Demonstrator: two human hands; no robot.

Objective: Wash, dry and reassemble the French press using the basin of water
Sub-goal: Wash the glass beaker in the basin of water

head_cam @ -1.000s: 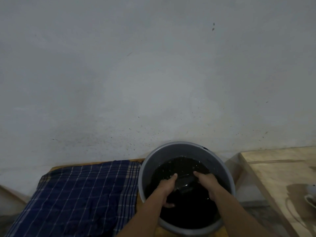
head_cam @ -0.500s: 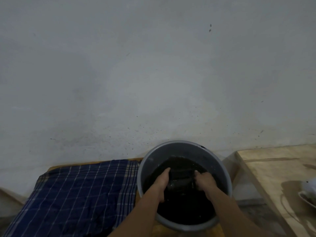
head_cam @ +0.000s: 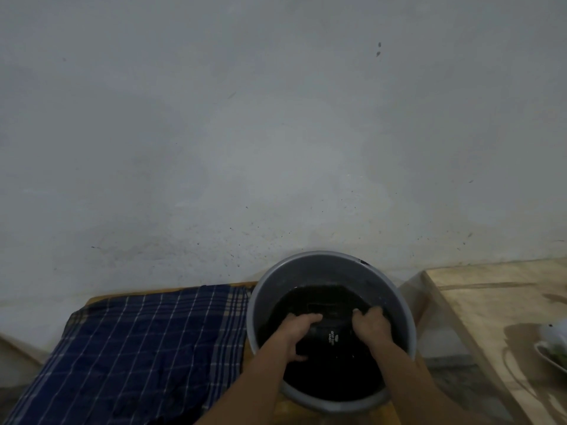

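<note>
Head view, basin: the grey basin (head_cam: 331,302) sat against the wall, its dark water reaching partway up the sides.
Head view, press: the dark French press (head_cam: 329,332) lay on its side in the water, between both hands, a small white print on its flank facing up.
Left hand: the left hand (head_cam: 294,331) had slid round from the near end and now curled over the press, fingers on top, thumb below.
Right hand: the right hand (head_cam: 369,325) gripped the other end, fingers wrapped over it.
Change: half a second before, the print was not showing; the press had been turned and drawn nearer the person.
Meaning: by my reckoning the washing was still under way, one side rinsed and another brought round; drying not yet begun.
Cloth: the blue checked cloth (head_cam: 138,357) lay spread just left of the basin, likely for drying.
Table: the wooden table (head_cam: 491,296) stood to the right.
</note>
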